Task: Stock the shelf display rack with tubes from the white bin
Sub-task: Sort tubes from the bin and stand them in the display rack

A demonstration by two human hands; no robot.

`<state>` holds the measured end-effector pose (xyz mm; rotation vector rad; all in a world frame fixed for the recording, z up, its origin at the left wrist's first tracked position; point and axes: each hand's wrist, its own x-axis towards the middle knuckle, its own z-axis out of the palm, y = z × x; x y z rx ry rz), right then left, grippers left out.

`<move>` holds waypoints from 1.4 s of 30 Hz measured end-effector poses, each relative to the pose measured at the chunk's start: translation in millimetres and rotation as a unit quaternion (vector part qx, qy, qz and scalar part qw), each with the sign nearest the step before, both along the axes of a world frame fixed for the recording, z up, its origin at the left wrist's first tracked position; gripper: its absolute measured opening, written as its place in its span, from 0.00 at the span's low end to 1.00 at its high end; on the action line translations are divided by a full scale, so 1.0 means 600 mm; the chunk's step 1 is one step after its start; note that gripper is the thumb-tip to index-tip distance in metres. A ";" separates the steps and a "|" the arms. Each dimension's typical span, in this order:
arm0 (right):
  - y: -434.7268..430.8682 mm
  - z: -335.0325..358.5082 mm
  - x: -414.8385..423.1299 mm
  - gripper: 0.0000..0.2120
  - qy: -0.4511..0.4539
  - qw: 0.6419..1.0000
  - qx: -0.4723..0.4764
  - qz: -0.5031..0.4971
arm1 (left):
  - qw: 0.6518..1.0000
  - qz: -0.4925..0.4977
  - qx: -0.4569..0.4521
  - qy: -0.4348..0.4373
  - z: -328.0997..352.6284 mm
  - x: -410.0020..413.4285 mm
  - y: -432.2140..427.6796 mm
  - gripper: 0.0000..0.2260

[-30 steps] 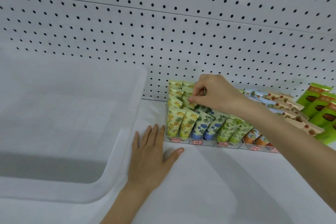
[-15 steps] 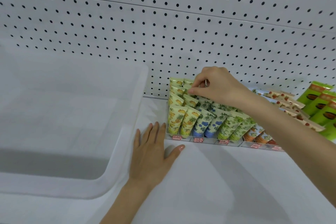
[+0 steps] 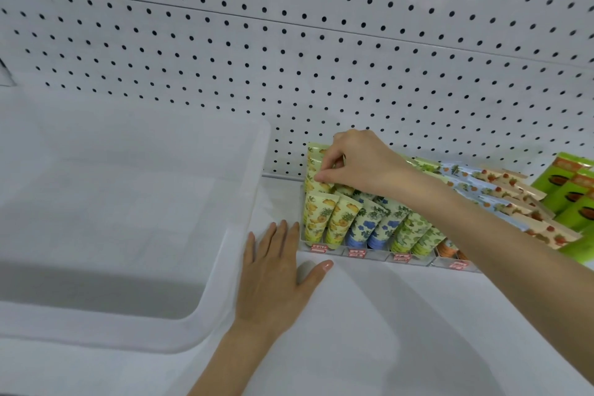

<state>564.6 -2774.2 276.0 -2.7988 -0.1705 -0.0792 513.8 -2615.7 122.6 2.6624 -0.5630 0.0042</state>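
A clear display rack (image 3: 379, 255) with red price tags stands on the white shelf, holding rows of printed tubes: yellow fruit tubes (image 3: 316, 219) at the left, blue-flower tubes (image 3: 361, 225) and green-leaf tubes (image 3: 409, 233) further right. My right hand (image 3: 356, 161) reaches over the rack's back left rows and pinches the top of a yellow tube (image 3: 321, 185) there. My left hand (image 3: 273, 276) lies flat on the shelf, fingers straight, just left of the rack's front corner. The white bin (image 3: 244, 228) sits at the left; no tubes show in the part I see.
White pegboard (image 3: 289, 58) backs the shelf. Right of the rack lie flat tubes with strawberry print (image 3: 527, 206), then green boxes (image 3: 572, 190) at the far right edge.
My right hand has shifted slightly left and back along the rear yellow rows, still pinching a tube. My left hand stays flat in the same place.
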 end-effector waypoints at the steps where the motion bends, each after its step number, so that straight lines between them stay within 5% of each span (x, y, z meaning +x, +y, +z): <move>1: 0.000 0.000 0.000 0.07 0.001 1.000 0.002 0.000 | 1.000 0.000 0.002 0.000 0.000 0.000 0.000 0.46; 32: -0.071 -0.011 0.024 0.06 -0.027 0.998 0.029 -0.049 | 1.000 -0.001 0.013 0.002 0.002 0.000 0.000 0.41; 42: -0.123 0.018 0.010 0.08 0.013 0.997 0.031 -0.065 | 1.000 -0.004 0.018 -0.012 -0.002 0.001 0.001 0.47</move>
